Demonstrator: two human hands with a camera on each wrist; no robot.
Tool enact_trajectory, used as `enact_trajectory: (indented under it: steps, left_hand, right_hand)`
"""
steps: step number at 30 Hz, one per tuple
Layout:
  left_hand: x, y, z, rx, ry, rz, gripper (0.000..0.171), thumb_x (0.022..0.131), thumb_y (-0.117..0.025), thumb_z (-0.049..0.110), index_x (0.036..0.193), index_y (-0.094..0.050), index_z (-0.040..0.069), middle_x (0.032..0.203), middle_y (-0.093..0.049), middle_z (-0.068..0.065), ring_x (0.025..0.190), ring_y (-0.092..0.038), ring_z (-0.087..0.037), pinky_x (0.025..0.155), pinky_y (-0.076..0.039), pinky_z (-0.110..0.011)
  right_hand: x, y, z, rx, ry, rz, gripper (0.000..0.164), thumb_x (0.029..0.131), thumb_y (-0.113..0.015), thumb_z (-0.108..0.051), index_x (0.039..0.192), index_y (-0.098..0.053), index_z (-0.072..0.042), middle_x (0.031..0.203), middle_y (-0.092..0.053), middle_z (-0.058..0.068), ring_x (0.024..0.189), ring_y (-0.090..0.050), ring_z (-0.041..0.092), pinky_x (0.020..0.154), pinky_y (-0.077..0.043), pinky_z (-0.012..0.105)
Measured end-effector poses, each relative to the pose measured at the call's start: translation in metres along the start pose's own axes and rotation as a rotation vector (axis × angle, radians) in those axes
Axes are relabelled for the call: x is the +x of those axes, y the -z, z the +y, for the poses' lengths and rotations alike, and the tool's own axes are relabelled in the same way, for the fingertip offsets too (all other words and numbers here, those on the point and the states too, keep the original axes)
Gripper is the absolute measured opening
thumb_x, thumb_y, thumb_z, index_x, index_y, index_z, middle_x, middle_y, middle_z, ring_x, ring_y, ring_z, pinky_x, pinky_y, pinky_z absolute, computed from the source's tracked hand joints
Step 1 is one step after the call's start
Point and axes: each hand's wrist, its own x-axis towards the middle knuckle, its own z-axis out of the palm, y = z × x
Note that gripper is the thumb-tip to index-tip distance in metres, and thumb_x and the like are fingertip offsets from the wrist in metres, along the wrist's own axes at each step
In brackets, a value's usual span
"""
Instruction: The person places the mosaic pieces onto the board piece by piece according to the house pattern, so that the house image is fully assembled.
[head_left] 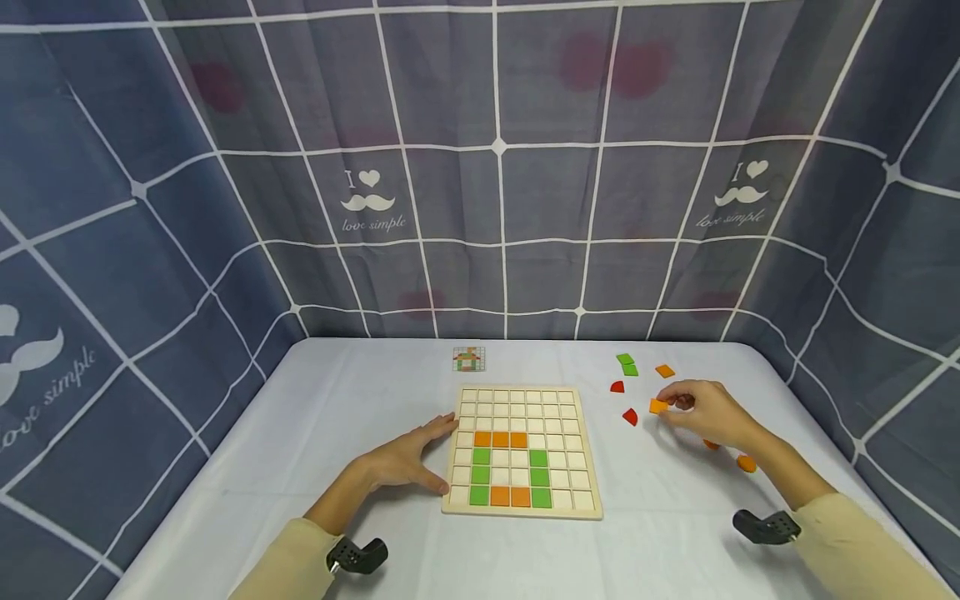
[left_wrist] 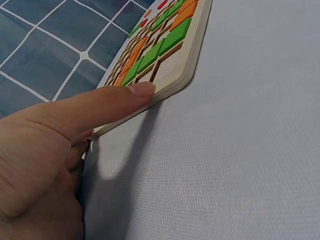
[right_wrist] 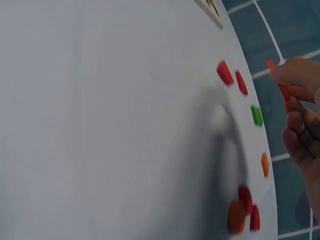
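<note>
A square wooden grid board (head_left: 525,511) lies on the table with green and orange square tiles in some of its cells. The orange tiles (head_left: 498,439) form a row above two green columns, and two more orange ones sit between the columns at the bottom. My left hand (head_left: 401,461) touches the board's left edge with spread fingers; in the left wrist view the thumb (left_wrist: 117,104) rests on its rim near a corner. To the board's right, my right hand (head_left: 712,412) pinches an orange square tile (head_left: 657,406) between thumb and fingers, lifted off the cloth in the right wrist view.
Loose pieces lie right of the board: green tiles (head_left: 627,364), an orange tile (head_left: 665,371), red quarter-rounds (head_left: 630,417) and a rounded orange piece (head_left: 746,463). A small picture card (head_left: 468,359) lies behind the board. A checked curtain (head_left: 540,200) surrounds the white-covered table.
</note>
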Motion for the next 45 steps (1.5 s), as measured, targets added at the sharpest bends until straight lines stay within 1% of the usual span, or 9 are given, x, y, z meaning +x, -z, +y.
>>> enact_trajectory:
  steps: [6, 10, 15, 20, 24, 29, 36, 40, 45]
  left_hand:
    - [0.000, 0.000, -0.001, -0.010, -0.002, -0.003, 0.113, 0.066, -0.097, 0.022, 0.162, -0.038, 0.014, 0.171, -0.020, 0.000, 0.157, -0.007, -0.034, 0.121, -0.006, -0.065]
    - [0.001, 0.000, -0.001, -0.017, -0.007, -0.006, 0.113, 0.066, -0.097, 0.021, 0.162, -0.038, 0.014, 0.171, -0.020, 0.000, 0.157, -0.008, -0.034, 0.121, -0.006, -0.065]
    - [0.000, -0.001, 0.000, -0.025, -0.003, -0.007, 0.113, 0.066, -0.097, 0.020, 0.162, -0.038, 0.014, 0.171, -0.021, 0.000, 0.156, -0.008, -0.035, 0.120, -0.006, -0.066]
    - [-0.001, 0.000, 0.002, -0.006, -0.001, -0.010, 0.113, 0.066, -0.097, 0.021, 0.162, -0.038, 0.015, 0.171, -0.021, 0.000, 0.156, -0.009, -0.035, 0.121, -0.007, -0.065]
    - [-0.001, 0.001, 0.003, 0.000, -0.008, -0.009, 0.112, 0.067, -0.097, 0.021, 0.162, -0.037, 0.014, 0.171, -0.020, 0.000, 0.157, -0.008, -0.034, 0.121, -0.007, -0.064]
    - [-0.001, 0.000, 0.003, -0.008, -0.014, -0.010, 0.112, 0.067, -0.096, 0.022, 0.162, -0.037, 0.013, 0.171, -0.020, -0.001, 0.156, -0.008, -0.036, 0.120, -0.006, -0.066]
    - [0.001, -0.002, 0.002, 0.005, -0.005, -0.006, 0.112, 0.066, -0.097, 0.024, 0.162, -0.038, 0.015, 0.171, -0.021, 0.000, 0.156, -0.009, -0.035, 0.120, -0.007, -0.065]
    - [0.000, -0.002, 0.003, 0.003, -0.004, -0.005, 0.112, 0.066, -0.097, 0.024, 0.162, -0.038, 0.015, 0.171, -0.021, 0.000, 0.156, -0.009, -0.035, 0.120, -0.007, -0.065]
    - [-0.001, -0.001, 0.004, -0.006, -0.010, -0.012, 0.111, 0.068, -0.096, 0.021, 0.162, -0.038, 0.015, 0.171, -0.020, -0.001, 0.156, -0.007, -0.037, 0.120, -0.005, -0.066]
  right_hand:
    - [0.015, -0.017, -0.025, 0.000, 0.123, -0.020, 0.017, 0.082, -0.084, -0.009, 0.099, -0.079, -0.012, 0.090, -0.067, -0.011, 0.081, -0.057, 0.014, 0.074, -0.052, 0.031]
    - [0.022, -0.025, -0.037, 0.005, 0.193, -0.043, 0.016, 0.082, -0.084, -0.009, 0.096, -0.078, -0.012, 0.088, -0.067, -0.012, 0.080, -0.058, 0.015, 0.074, -0.052, 0.032]
    - [0.029, -0.038, -0.055, 0.037, 0.235, -0.091, 0.015, 0.084, -0.082, -0.008, 0.098, -0.078, -0.012, 0.087, -0.066, -0.012, 0.079, -0.060, 0.020, 0.072, -0.053, 0.034]
    - [0.037, -0.054, -0.072, 0.050, 0.274, -0.141, 0.016, 0.087, -0.080, -0.011, 0.103, -0.078, -0.012, 0.094, -0.069, -0.012, 0.081, -0.060, 0.013, 0.075, -0.055, 0.035]
    - [0.042, -0.068, -0.083, 0.063, 0.268, -0.175, 0.016, 0.087, -0.081, -0.014, 0.103, -0.078, -0.014, 0.094, -0.069, -0.014, 0.083, -0.060, 0.009, 0.079, -0.056, 0.033]
    - [0.046, -0.086, -0.091, 0.101, 0.301, -0.217, 0.016, 0.088, -0.081, -0.016, 0.103, -0.078, -0.014, 0.093, -0.068, -0.014, 0.083, -0.059, 0.009, 0.078, -0.054, 0.029]
    - [0.051, -0.106, -0.096, 0.139, 0.332, -0.265, 0.014, 0.091, -0.080, -0.017, 0.105, -0.078, -0.016, 0.096, -0.068, -0.013, 0.083, -0.058, 0.009, 0.075, -0.052, 0.028]
    - [0.052, -0.115, -0.098, 0.131, 0.358, -0.276, 0.013, 0.092, -0.078, -0.015, 0.105, -0.077, -0.015, 0.094, -0.068, -0.012, 0.084, -0.058, 0.008, 0.076, -0.052, 0.027]
    - [0.055, -0.119, -0.101, 0.116, 0.404, -0.278, 0.012, 0.094, -0.077, -0.015, 0.106, -0.078, -0.014, 0.096, -0.067, -0.011, 0.085, -0.058, 0.009, 0.077, -0.052, 0.028]
